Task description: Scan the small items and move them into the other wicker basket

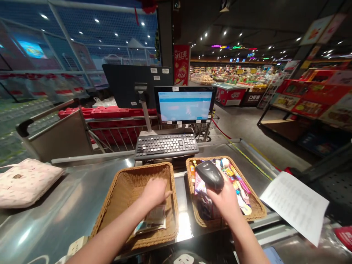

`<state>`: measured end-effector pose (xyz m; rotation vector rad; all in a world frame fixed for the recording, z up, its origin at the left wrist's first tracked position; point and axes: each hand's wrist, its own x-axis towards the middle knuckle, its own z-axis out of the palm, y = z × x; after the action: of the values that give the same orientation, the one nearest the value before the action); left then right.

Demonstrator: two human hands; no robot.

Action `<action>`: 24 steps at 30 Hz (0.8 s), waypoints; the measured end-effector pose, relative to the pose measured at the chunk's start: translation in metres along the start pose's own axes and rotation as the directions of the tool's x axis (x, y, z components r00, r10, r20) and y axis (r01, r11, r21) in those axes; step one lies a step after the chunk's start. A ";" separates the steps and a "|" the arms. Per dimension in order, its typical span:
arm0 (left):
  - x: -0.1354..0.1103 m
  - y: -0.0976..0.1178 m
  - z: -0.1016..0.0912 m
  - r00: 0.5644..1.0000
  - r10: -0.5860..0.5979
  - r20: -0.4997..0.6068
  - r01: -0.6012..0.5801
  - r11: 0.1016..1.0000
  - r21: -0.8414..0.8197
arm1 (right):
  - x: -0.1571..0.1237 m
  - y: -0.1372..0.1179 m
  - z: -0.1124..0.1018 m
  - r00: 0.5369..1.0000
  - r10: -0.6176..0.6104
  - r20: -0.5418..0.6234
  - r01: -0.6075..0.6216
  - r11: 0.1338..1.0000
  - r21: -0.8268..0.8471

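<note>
- As both hands work above them, two woven wicker baskets sit side by side on the stainless steel surface [55,223], with a narrow strip of steel between them: the left basket [110,200] under the left hand [154,194], the right basket [254,201] under the right hand [227,203].
- Around the left hand's fingers [165,192], the left basket's woven floor shows on all sides, leaving wide room to move; a flat foil packet [150,220] lies just below them, toward the near rim.
- Those fingers sit together and slightly curled, pointing toward the steel strip; I cannot tell whether they touch the packet.
- Under the right hand's fingers [216,196], colourful packaged goods [236,187] crowd the right basket, leaving little room inside its rim.
- Those fingers are clamped around the grip of a black handheld barcode scanner [209,175], held just above the goods.
- Right of those fingers, a printed paper sheet [294,207] hangs over the surface's edge; left of the left hand's fingers lies a pink patterned pouch [27,183].
- Ahead of both hands stand a black keyboard [166,146] and a lit monitor [184,105], with store shelves [233,77] far beyond.
</note>
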<state>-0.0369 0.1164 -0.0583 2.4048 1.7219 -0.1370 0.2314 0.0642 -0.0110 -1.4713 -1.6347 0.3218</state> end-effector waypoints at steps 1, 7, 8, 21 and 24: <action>0.009 0.012 -0.010 0.989 0.069 -0.131 -0.076 0.996 -0.047 | 0.001 0.005 -0.009 0.999 0.031 -0.026 -0.032 0.999 -0.010; 0.069 0.096 -0.017 0.925 0.217 -0.312 -0.278 0.946 -0.167 | 0.008 0.031 -0.053 0.964 0.164 -0.208 -0.176 0.983 -0.044; 0.080 0.108 -0.012 0.930 0.218 -0.295 -0.277 0.945 -0.173 | 0.009 0.036 -0.056 0.961 0.163 -0.224 -0.179 0.982 -0.053; 0.130 0.159 0.028 0.953 0.124 -0.275 -0.189 0.957 -0.222 | 0.012 0.049 -0.055 0.970 0.125 -0.210 -0.136 0.990 -0.039; 0.122 0.151 0.021 0.928 0.142 -0.343 -0.230 0.945 -0.231 | 0.013 0.048 -0.053 0.971 0.115 -0.210 -0.129 0.990 -0.054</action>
<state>0.1456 0.1782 -0.0871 2.4664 1.4925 0.5122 0.3037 0.0694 -0.0086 -1.6034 -1.4052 0.1767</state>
